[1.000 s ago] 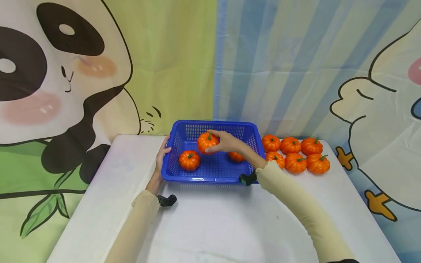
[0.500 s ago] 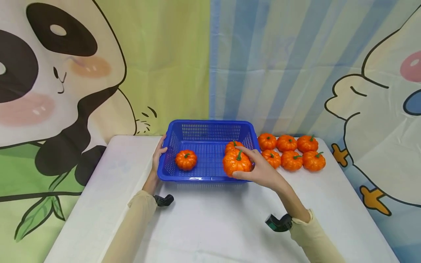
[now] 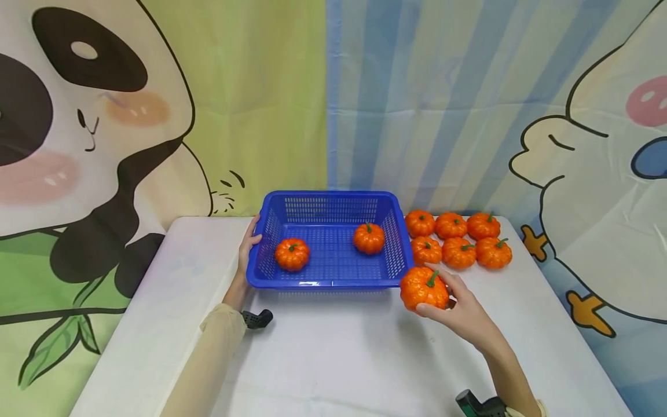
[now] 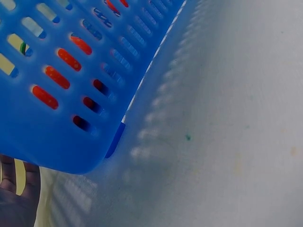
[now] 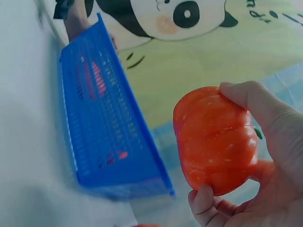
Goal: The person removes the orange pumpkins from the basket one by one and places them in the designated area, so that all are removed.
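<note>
My right hand (image 3: pixel 461 310) grips a small orange pumpkin (image 3: pixel 423 288) with a green stem, held up just off the blue basket's front right corner. In the right wrist view its thumb and fingers pinch the pumpkin (image 5: pixel 215 142) from opposite sides. My left hand (image 3: pixel 246 249) holds the left side of the blue plastic basket (image 3: pixel 325 284), with fingertips at the rim. Two pumpkins lie inside, one at the left (image 3: pixel 292 255) and one at the right (image 3: pixel 369 238). The left wrist view shows the slotted basket wall (image 4: pixel 57 118), with orange showing through; part of the hand is hidden.
Several more pumpkins (image 3: pixel 458 253) stand in two rows on the white table (image 3: pixel 333 353), right of the basket. Behind the table hangs a curtain (image 3: pixel 271 116) with a panda and a white cartoon animal. Each wrist wears a black camera (image 3: pixel 257 319).
My right hand has lifted the pumpkin from over the basket's middle and carried it right and toward me, past the front right corner. My left hand stays on the basket.
</note>
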Tool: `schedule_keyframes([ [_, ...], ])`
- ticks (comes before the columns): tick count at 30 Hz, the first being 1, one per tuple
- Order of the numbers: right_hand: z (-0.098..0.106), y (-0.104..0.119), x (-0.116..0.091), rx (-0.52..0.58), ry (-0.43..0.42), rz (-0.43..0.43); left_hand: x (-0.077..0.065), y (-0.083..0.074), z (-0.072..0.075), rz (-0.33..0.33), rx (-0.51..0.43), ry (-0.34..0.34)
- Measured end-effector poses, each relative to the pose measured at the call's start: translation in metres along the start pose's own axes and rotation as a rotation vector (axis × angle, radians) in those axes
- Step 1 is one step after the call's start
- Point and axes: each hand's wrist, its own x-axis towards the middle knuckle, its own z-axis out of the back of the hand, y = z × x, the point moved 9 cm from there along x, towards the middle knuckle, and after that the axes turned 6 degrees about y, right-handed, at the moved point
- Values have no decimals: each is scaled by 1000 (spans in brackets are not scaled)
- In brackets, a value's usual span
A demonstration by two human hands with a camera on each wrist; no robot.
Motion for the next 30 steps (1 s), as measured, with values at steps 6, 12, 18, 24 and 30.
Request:
schedule_keyframes([
  [6,14,-24,-8,-37,-48,-91,0,-1,0,10,5,-4],
  [12,21,-53,-6,-96,-87,-185,0,-1,0,12,0,-6],
  [18,19,-73,14,-173,-89,-205,0,0,0,10,1,-3],
  [24,18,-84,42,-233,-121,-151,0,1,0,16,9,1],
  [30,12,-98,64,-225,-114,-184,0,1,1,9,-3,4],
])
